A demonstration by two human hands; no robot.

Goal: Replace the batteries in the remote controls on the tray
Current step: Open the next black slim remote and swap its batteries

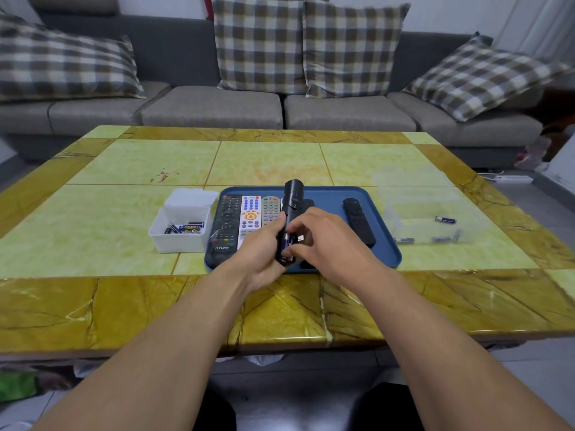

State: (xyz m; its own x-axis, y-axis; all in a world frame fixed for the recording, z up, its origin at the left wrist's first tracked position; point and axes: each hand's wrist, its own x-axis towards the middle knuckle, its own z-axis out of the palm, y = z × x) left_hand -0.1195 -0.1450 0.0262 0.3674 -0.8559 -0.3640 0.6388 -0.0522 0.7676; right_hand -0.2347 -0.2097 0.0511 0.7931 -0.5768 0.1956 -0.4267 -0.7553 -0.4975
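Observation:
My left hand [263, 250] grips a slim black remote [292, 200] held upright over the blue tray [385, 244]. Its back is open and purple batteries [287, 242] show in the compartment. The fingertips of my right hand [326, 241] pinch at those batteries. On the tray lie a black remote [226, 225], a white remote with orange buttons [250, 217], a grey remote [270, 208] and another black remote [357, 220] at the right. A further dark piece lies under my right hand, mostly hidden.
A white box [180, 241] with several batteries stands left of the tray. A clear plastic box [435, 206] to the right holds a few purple batteries [445, 219]. A grey sofa [211, 110] with checked cushions runs behind the tiled table [124, 169].

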